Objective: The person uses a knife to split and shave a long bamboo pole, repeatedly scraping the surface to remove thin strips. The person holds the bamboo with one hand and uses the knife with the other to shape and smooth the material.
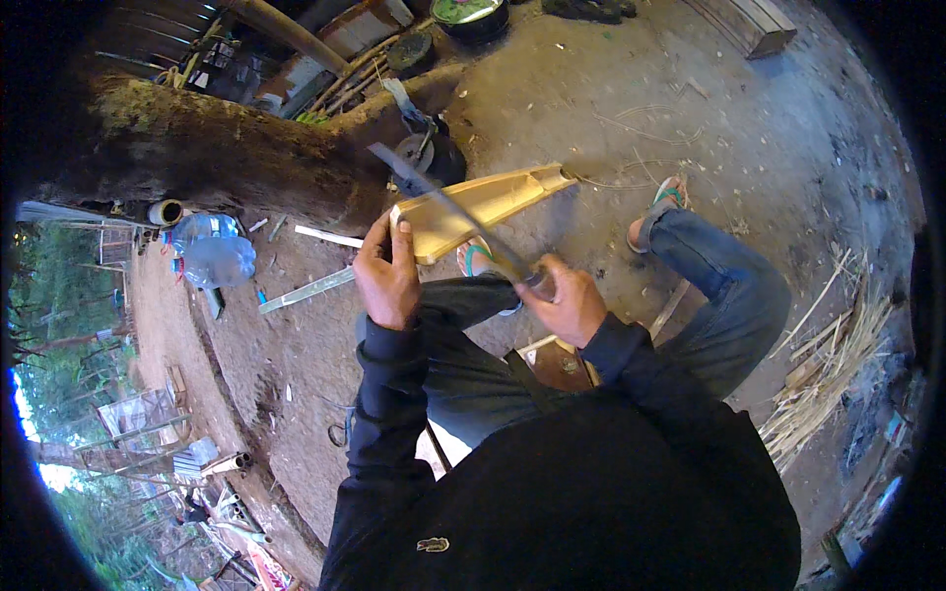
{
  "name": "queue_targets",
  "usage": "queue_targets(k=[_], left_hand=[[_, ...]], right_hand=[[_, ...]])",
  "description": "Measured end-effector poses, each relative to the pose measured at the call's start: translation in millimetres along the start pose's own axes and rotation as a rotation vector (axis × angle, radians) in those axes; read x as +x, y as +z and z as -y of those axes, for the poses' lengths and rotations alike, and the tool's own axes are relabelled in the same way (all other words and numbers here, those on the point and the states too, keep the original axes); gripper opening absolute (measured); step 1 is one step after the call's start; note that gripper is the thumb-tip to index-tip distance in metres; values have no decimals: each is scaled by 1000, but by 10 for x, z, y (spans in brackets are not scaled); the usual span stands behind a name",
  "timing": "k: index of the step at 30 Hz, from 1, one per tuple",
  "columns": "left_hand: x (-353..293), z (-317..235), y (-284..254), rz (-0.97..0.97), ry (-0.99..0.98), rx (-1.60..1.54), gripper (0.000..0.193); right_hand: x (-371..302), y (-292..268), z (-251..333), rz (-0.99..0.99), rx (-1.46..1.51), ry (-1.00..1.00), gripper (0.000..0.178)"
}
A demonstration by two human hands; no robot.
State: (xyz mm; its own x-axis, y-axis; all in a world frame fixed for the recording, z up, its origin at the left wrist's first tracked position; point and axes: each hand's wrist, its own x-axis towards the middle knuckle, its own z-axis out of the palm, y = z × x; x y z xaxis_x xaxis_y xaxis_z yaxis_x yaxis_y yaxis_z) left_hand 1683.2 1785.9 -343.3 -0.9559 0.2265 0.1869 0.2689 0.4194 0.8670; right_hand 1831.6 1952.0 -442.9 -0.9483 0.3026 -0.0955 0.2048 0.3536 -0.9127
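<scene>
My left hand (387, 279) grips the near end of a pale split bamboo piece (483, 202) that points away from me toward the upper right. My right hand (570, 300) is closed on the handle of a long dark knife (448, 212). Its blade lies slanted across the bamboo's near end, tip toward the upper left. Both hands are above my knees, in dark sleeves, and I sit with my feet in green sandals (658, 205) on the dirt ground.
A thick mossy log (217, 158) lies across the upper left. Clear plastic water bottles (212, 251) sit beside it. A flat strip (307, 291) lies on the ground to my left. Bamboo strips and shavings (823, 374) pile up on my right. A wooden box (754, 25) stands far ahead.
</scene>
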Motion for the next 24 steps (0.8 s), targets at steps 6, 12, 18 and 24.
queue_targets(k=[6,12,18,24], left_hand=[[-166,-21,32,-83,80,255,28],[-206,23,67,-150,49,256,28],[-79,131,-26,-147,-47,205,29],[-12,138,-34,-149,-121,177,29]], right_hand=[[145,-38,-75,-9,-145,74,31],[182,-75,-229,278,-235,-13,33],[526,61,-782,69,-179,149,30],[609,101,-999,89,-212,269,24]])
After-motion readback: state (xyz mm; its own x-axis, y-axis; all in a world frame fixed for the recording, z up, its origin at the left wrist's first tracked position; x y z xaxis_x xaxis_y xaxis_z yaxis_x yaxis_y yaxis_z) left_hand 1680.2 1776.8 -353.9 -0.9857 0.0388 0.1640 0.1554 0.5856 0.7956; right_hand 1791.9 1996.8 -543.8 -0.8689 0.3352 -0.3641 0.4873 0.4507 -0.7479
